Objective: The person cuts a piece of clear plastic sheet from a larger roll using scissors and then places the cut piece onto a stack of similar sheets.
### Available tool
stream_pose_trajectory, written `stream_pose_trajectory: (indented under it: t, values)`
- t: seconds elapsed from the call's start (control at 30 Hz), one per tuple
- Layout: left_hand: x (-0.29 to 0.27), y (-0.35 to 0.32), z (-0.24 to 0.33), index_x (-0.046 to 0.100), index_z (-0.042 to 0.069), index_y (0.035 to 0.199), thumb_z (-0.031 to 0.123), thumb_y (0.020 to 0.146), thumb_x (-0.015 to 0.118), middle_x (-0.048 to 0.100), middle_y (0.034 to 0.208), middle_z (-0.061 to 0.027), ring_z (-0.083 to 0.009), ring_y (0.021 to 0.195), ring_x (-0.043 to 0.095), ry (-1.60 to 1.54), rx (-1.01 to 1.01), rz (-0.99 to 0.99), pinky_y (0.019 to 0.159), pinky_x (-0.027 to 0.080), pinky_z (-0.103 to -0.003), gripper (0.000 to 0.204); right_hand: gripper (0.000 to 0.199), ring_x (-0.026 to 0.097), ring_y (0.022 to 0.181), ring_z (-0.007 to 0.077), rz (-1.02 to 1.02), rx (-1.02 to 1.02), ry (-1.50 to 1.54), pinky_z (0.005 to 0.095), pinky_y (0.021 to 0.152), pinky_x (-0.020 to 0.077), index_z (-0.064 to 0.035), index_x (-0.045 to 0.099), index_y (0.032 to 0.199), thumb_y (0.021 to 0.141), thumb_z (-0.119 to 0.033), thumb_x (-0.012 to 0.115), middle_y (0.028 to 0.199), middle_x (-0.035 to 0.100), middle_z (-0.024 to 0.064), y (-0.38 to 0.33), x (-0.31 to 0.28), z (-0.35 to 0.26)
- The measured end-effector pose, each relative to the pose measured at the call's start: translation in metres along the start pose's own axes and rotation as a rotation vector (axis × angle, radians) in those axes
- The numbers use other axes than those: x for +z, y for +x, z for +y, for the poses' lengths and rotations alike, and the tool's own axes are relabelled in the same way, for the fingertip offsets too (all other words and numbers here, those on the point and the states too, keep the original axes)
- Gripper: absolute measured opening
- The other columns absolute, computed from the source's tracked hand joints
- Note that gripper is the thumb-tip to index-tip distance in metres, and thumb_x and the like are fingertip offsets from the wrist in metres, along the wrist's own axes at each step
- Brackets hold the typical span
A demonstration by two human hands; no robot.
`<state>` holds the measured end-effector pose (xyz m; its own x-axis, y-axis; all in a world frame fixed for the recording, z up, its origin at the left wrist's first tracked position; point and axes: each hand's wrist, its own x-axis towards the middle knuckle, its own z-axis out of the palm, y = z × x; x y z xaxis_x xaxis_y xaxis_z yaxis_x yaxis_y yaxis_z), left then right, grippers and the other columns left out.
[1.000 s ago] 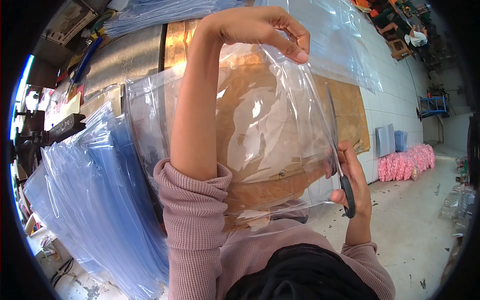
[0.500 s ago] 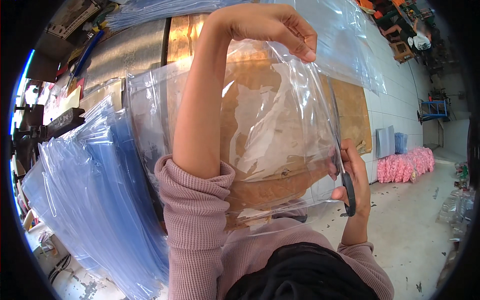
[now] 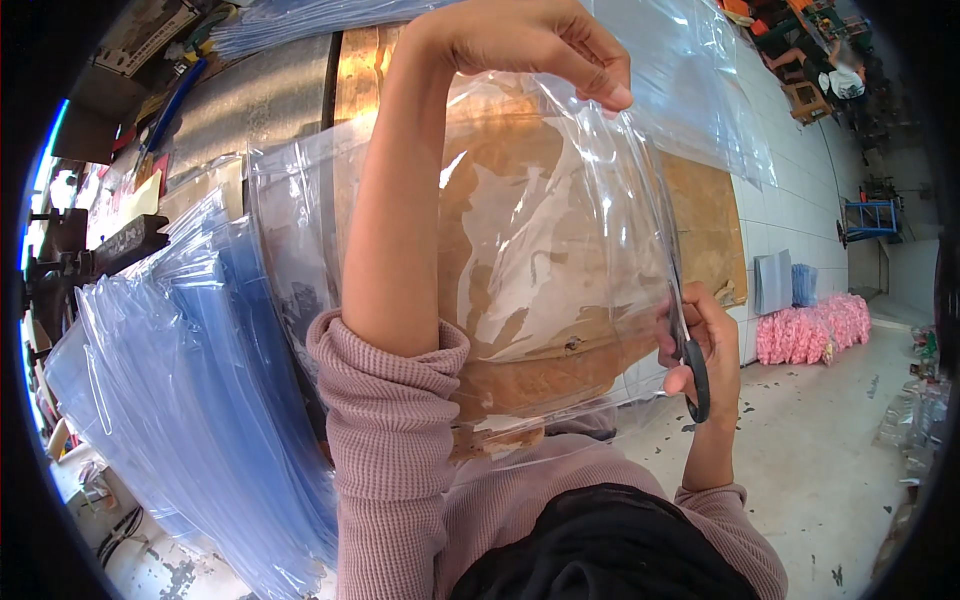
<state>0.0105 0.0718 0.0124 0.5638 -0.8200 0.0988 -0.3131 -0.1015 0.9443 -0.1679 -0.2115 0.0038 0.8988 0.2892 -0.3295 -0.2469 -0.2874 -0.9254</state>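
Note:
My left hand (image 3: 550,48) is closed in a pinch on the far edge of a clear plastic sheet (image 3: 540,240), holding it raised above the worktable. My right hand (image 3: 708,335) grips a pair of scissors with black handles (image 3: 697,380) at the sheet's right side. The scissor blades point away from me along the sheet's right edge, and part of them is seen through or against the plastic. Some right fingers show blurred through the clear sheet. Under the sheet lies a worn brown board (image 3: 705,215).
A thick stack of bluish plastic sheets (image 3: 190,390) hangs over the table's left side, beside a dark metal clamp (image 3: 130,248). More clear sheets (image 3: 690,90) lie at the far side. Pink bundles (image 3: 812,330) stand on the floor at right. Another person (image 3: 842,80) sits far right.
My left hand has shifted slightly away from me and to the left with the sheet's edge. The scissors' handles look a little closer together and slightly farther from me.

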Motion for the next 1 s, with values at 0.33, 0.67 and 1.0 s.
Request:
stream_pose_trajectory:
  t: [0.33,0.67,1.0]
  values:
    - [0.0018,0.0002,0.0066,0.069,0.003,0.087,0.030,0.083,0.067,0.065,0.079,-0.0024,-0.0104,0.078,0.057,0.032,-0.063,0.021,0.075,0.043,-0.026,0.028,0.089,0.041,0.070,0.0049,-0.026,-0.013,0.027,0.0168,0.057,0.0313,-0.0020,0.051,0.104,0.041,-0.054,0.086,0.081,0.049,-0.0037,0.0053,0.0028,-0.0033]
    - [0.0018,0.0006,0.0052,0.069,0.003,0.088,0.031,0.083,0.067,0.066,0.080,-0.0032,-0.0112,0.079,0.059,0.023,-0.030,0.020,0.076,0.044,-0.028,0.028,0.090,0.050,0.083,0.0081,-0.002,-0.037,0.000,0.0198,0.070,0.0380,-0.0002,0.050,0.109,0.044,-0.051,0.087,0.089,0.053,-0.0002,0.0056,0.0014,-0.0047]
    - [0.0016,0.0030,0.0016,0.069,0.003,0.089,0.031,0.083,0.067,0.067,0.081,-0.0036,-0.0117,0.081,0.060,0.058,-0.017,0.019,0.077,0.045,-0.027,0.028,0.088,0.052,0.088,0.0094,-0.004,-0.025,0.048,0.0216,0.075,0.0404,0.0035,0.049,0.109,0.046,-0.044,0.088,0.093,0.055,0.0013,0.0065,0.0028,-0.0055]
